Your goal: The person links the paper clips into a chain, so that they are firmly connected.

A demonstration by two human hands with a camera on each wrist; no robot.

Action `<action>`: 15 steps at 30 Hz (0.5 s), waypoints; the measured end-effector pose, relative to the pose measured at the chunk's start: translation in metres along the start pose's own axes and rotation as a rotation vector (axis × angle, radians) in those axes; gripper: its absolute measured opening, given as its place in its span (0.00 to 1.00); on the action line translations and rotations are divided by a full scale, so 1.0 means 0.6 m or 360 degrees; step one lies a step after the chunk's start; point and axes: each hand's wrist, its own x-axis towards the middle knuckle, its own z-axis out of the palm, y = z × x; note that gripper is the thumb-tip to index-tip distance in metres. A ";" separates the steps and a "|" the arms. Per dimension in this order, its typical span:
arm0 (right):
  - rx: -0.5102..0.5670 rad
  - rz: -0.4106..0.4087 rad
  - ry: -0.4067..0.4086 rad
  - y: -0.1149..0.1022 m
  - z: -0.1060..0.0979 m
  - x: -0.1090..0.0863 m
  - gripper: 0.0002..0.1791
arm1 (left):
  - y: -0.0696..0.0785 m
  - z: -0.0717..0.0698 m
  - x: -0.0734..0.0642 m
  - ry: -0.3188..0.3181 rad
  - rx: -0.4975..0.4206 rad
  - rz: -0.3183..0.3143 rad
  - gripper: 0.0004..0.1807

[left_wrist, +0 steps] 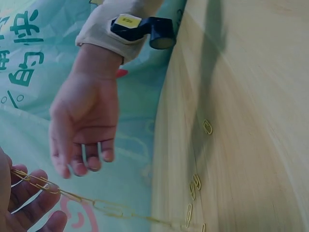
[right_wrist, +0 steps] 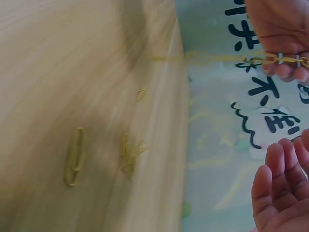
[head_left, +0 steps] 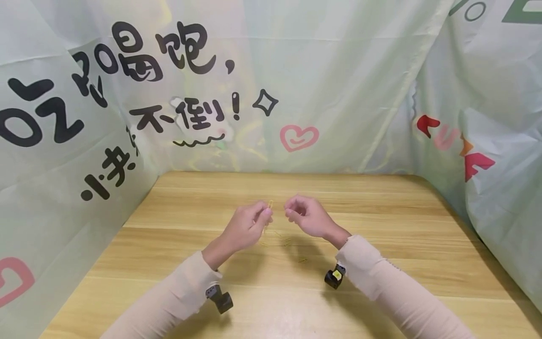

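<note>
My left hand [head_left: 245,228] pinches a chain of linked yellow paper clips [head_left: 270,204] above the table, one clip standing up past the fingertips. In the left wrist view the rest of the chain [left_wrist: 72,195] hangs from the fingers, its lower part blurred. Level with it and a short gap to its right, my right hand [head_left: 311,217] holds nothing, its fingers loosely bent. Beneath the hands, several loose yellow paper clips [head_left: 287,241] lie on the wood. One loose clip [right_wrist: 75,157] lies apart from the others, nearer to me.
The wooden table [head_left: 381,263] has a printed cloth [head_left: 330,94] hanging along its back and sides. Small black cameras sit on both wrists, one under the left cuff [head_left: 220,299] and one under the right cuff [head_left: 335,277].
</note>
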 end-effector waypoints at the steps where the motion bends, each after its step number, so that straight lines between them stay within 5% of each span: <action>1: -0.0020 0.0005 -0.0013 0.004 0.002 0.000 0.04 | 0.000 -0.001 0.000 -0.0003 -0.0003 -0.0004 0.09; 15: -0.0232 0.0128 -0.0279 0.042 0.018 -0.013 0.05 | -0.003 -0.008 -0.002 -0.0009 -0.0015 0.0003 0.09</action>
